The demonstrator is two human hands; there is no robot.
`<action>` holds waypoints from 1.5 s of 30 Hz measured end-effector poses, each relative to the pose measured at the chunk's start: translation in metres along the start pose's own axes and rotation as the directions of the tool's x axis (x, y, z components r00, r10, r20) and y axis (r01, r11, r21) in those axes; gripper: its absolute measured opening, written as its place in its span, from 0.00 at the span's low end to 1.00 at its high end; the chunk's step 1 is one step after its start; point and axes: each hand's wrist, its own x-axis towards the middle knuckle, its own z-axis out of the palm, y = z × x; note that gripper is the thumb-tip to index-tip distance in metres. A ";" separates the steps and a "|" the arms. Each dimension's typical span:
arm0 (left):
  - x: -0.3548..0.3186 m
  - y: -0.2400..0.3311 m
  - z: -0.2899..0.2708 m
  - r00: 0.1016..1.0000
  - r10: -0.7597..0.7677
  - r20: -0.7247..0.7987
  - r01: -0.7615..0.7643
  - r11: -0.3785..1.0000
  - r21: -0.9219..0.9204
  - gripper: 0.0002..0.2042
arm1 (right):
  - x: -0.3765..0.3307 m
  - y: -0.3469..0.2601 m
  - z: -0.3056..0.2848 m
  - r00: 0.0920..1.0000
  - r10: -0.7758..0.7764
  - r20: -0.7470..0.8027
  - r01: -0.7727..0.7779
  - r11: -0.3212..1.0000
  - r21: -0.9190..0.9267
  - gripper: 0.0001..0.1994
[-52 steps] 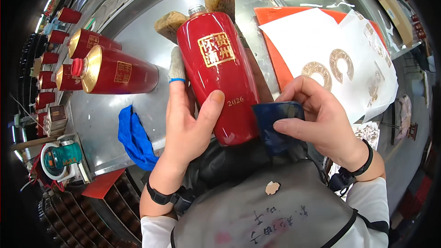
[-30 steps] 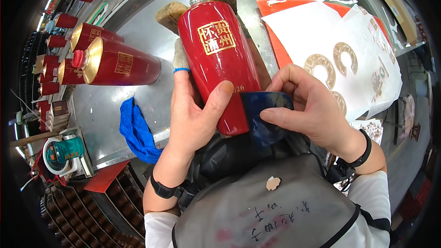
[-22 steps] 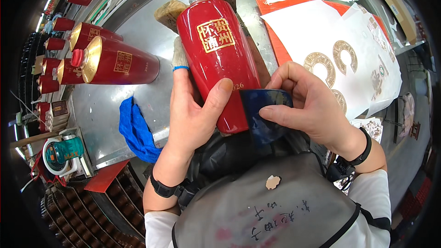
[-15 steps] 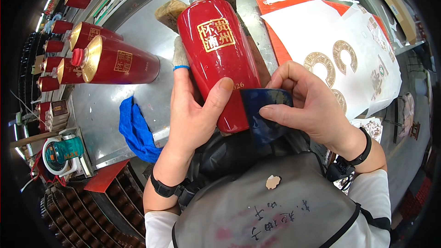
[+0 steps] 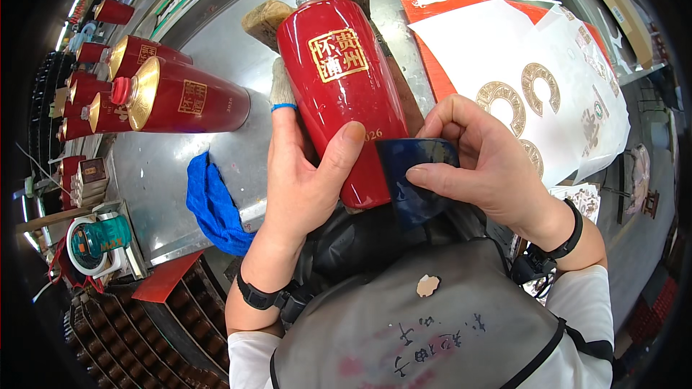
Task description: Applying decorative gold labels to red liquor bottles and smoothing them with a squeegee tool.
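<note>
A glossy red bottle (image 5: 353, 101) with a gold square emblem lies tilted before me, its neck pointing away between two worn wooden blocks. My left hand (image 5: 306, 166) grips its lower left side, thumb on the front; one finger wears a knitted cover with a blue edge. Between thumb and fingers of my right hand (image 5: 483, 162) is a dark blue flexible scraper (image 5: 418, 176), its edge against the bottle's lower right side, beside small gold print. The wooden block (image 5: 267, 23) on the left touches the bottle near its neck.
Red bottles with gold shoulders (image 5: 191, 94) stand at the left. A blue cloth (image 5: 215, 205) lies on the metal bench (image 5: 166, 173). At the right, white sheets with gold ring-shaped decals (image 5: 468, 50) rest on an orange board. A tape dispenser (image 5: 90, 241) sits lower left.
My hands, the bottle and the scraper stay almost exactly where they were. At the far left, some of the background red bottles have shifted slightly.
</note>
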 end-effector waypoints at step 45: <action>0.041 0.026 -0.017 0.993 -0.122 -0.001 0.120 0.978 -0.173 0.30 | 0.102 -0.035 -0.023 0.997 -0.031 0.075 0.053 0.948 -0.314 0.36</action>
